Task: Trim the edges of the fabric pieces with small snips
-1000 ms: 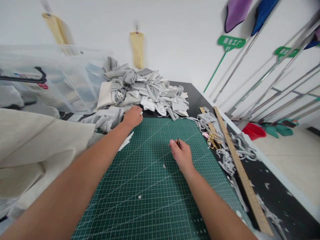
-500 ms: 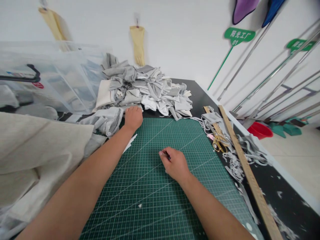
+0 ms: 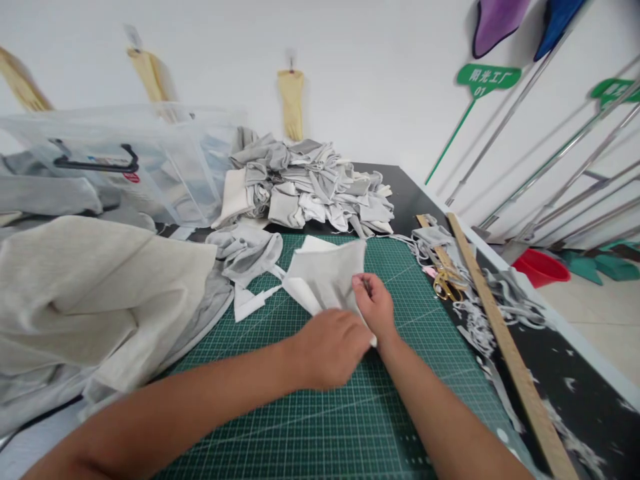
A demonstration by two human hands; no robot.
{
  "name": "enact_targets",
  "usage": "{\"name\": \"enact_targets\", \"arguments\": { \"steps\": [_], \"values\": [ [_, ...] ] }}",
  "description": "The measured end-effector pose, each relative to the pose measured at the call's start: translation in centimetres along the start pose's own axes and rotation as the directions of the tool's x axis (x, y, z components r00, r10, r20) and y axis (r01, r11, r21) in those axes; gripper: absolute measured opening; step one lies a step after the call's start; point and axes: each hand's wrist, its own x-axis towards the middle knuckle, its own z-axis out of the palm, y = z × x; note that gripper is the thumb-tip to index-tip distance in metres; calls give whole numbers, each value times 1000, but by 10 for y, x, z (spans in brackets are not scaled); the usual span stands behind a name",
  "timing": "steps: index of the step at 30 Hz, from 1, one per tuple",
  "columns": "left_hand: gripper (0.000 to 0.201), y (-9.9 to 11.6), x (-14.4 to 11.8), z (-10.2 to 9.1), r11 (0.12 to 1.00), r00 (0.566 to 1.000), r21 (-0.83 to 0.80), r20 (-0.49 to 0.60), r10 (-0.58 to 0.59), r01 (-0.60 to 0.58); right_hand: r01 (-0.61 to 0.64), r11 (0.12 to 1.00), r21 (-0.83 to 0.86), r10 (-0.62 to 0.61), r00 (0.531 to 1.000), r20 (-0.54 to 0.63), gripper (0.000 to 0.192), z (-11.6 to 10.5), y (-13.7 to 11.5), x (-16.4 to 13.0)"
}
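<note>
A light grey piece of fabric (image 3: 327, 268) is raised over the green cutting mat (image 3: 300, 427), with paler cloth showing at its lower left. My left hand (image 3: 331, 348) crosses in front, closed on the near corner of this piece. At its right edge my right hand (image 3: 376, 305) is closed on the cloth. Something small and dark shows between the right fingers, too hidden to name. White cloth scraps (image 3: 250, 301) lie on the mat left of the fabric, beside a crumpled grey cloth (image 3: 247, 253).
A heap of grey fabric pieces (image 3: 320, 183) sits at the back, beside a clear plastic bin (image 3: 175, 193). Large beige cloth (image 3: 100, 287) fills the left. Gold-handled scissors (image 3: 447, 285), a long wooden ruler (image 3: 505, 333) and trimmings (image 3: 477, 327) lie on the right.
My left hand has come from the heap toward me with a fabric piece. Both hands now hold it above the mat. The view has shifted slightly left.
</note>
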Motion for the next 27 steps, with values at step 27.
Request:
{"name": "enact_targets", "arguments": {
  "steps": [27],
  "values": [
    [34, 7, -77, -20, 941, 975, -338, 206, 78, -4, -24, 987, -162, 20, 999, -28, 36, -13, 11, 8]
  ]
}}
